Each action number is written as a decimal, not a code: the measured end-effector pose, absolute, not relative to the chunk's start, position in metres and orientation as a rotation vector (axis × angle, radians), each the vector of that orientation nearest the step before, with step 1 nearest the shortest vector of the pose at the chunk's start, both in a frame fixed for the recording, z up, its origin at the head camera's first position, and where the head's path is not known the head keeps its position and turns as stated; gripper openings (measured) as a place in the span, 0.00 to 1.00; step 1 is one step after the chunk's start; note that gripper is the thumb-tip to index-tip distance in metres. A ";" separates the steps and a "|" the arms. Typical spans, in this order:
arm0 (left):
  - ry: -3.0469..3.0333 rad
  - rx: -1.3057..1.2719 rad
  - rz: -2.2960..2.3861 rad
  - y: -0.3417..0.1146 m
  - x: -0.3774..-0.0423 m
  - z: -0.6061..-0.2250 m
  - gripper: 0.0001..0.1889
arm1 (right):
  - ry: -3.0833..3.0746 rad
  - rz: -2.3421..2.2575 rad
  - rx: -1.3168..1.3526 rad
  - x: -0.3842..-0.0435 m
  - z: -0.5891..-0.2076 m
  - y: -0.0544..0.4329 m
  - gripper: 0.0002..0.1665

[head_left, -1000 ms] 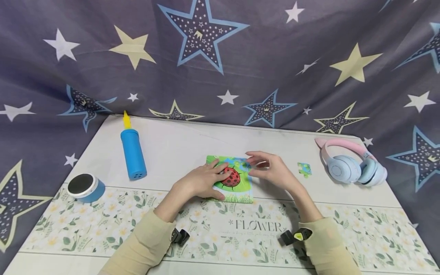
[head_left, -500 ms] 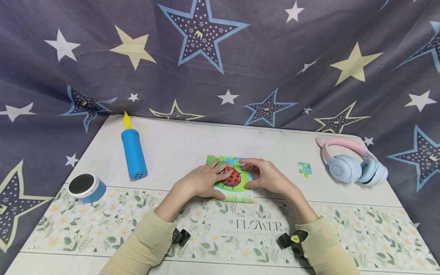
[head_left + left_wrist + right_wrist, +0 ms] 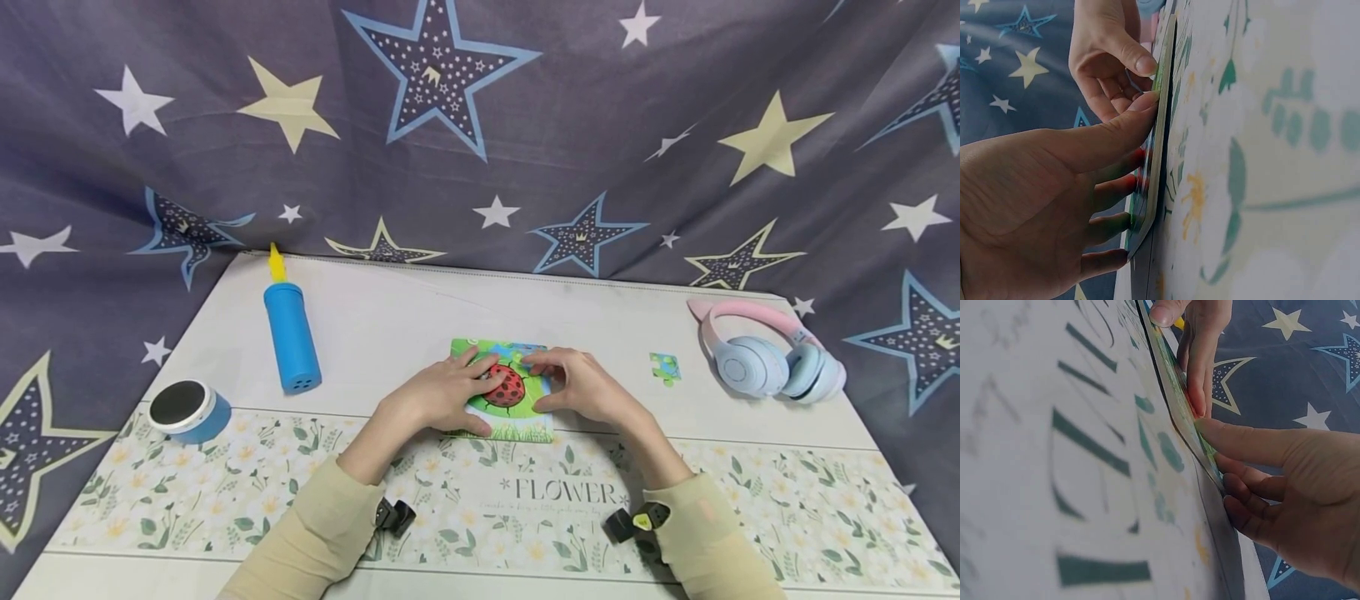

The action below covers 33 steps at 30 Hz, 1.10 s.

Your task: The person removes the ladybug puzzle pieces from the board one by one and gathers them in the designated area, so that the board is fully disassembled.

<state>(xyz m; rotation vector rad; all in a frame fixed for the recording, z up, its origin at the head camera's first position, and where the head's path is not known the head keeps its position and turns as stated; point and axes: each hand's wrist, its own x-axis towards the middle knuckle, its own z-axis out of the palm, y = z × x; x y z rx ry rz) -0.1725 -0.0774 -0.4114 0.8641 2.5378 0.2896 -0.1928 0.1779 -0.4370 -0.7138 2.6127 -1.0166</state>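
A ladybug jigsaw puzzle [image 3: 506, 389] in green, blue and red lies flat near the table's middle in the head view. My left hand [image 3: 435, 393] rests on its left part, fingers spread and fairly straight over the ladybug. From the right, my right hand [image 3: 587, 385] bends thumb and fingers onto the puzzle's right part. In the right wrist view the thumb [image 3: 1241, 439] lies on the picture and the other fingers curl at the board's edge. That hand hides most of the puzzle's right side. One loose puzzle piece [image 3: 665, 368] lies apart to the right.
Pink and blue headphones [image 3: 753, 367] lie at the right, past the loose piece. A blue hand pump [image 3: 291, 337] with a yellow nozzle lies at the back left, and a blue and white round speaker-like object [image 3: 197, 417] stands nearer. A starry curtain [image 3: 450, 192] hangs behind the table.
My right hand has come from the puzzle's right edge further left and lower onto it, its fingers bending closer to the picture. The left hand has stayed in place.
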 end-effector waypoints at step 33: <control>2.524 0.854 0.285 -0.077 -0.173 -0.411 0.44 | 2.609 -0.968 -0.807 -0.189 -0.438 0.179 0.31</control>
